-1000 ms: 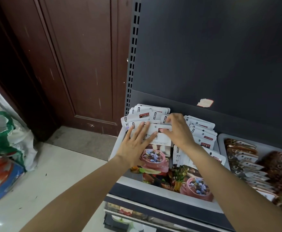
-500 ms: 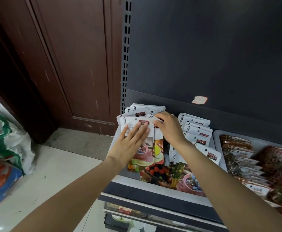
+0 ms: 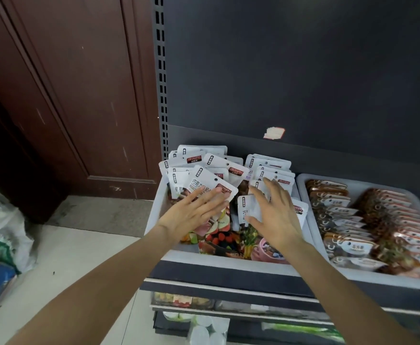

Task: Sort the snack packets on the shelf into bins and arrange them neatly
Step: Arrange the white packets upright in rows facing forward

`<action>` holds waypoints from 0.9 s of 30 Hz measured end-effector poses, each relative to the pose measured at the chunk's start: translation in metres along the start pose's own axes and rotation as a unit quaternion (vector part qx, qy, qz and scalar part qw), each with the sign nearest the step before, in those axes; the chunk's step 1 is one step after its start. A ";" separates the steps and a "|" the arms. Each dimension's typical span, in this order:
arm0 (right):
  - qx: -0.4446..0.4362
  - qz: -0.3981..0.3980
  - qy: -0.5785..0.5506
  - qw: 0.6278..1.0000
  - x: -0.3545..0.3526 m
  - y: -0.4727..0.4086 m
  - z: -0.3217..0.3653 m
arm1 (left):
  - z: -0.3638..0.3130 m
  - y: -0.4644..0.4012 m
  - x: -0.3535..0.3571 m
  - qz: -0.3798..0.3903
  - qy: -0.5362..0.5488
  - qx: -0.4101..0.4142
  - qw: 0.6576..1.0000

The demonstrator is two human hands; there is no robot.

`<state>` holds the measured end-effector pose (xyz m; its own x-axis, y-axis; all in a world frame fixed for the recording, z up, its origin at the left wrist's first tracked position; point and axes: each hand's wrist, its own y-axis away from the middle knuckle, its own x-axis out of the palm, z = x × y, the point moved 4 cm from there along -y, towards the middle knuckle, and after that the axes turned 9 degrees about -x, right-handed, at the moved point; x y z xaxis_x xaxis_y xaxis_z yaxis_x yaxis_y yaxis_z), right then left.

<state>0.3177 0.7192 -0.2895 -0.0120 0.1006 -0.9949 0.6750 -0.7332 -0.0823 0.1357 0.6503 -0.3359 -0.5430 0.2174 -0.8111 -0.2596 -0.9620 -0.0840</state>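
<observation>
Snack packets (image 3: 205,188) fill the white bin (image 3: 154,210) under both hands, leaning in two loose rows; they look light, thin and glossy, so likely to slide and flop, best taken by the stiffer white top edge; just beyond the right hand a second bin (image 3: 303,180) holds tidier brown packs (image 3: 353,220); the left hand (image 3: 191,215) lies flat, fingers straight, pressing a tilted packet; the right hand (image 3: 276,215) spreads open over another packet (image 3: 250,210), gripping nothing.
</observation>
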 end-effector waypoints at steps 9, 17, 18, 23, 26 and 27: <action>0.019 0.081 -0.004 0.997 0.013 0.010 0.003 | 0.008 0.003 0.008 0.123 0.123 -0.158 0.972; 0.062 0.086 0.003 0.994 0.018 0.011 0.006 | 0.001 0.003 -0.001 0.069 0.128 -0.079 0.986; 0.061 0.089 -0.005 0.994 0.018 0.011 0.006 | 0.001 0.004 -0.001 0.069 0.147 -0.074 0.984; 0.037 0.082 -0.061 0.994 0.014 0.015 -0.001 | -0.005 -0.004 -0.007 -0.031 0.271 0.008 0.962; 0.026 0.070 -0.079 0.994 0.015 0.021 -0.004 | -0.023 -0.015 0.000 0.028 0.306 0.121 0.944; 0.030 0.072 -0.082 0.994 0.017 0.023 -0.006 | -0.029 -0.019 0.004 0.056 0.304 0.135 0.941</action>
<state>0.3371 0.7083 -0.3080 -0.0426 -0.1156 -0.9924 0.6336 -0.7711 0.0626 0.1617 0.6643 -0.3539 -0.0440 -0.0969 -0.9943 -0.4656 -0.8786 0.1062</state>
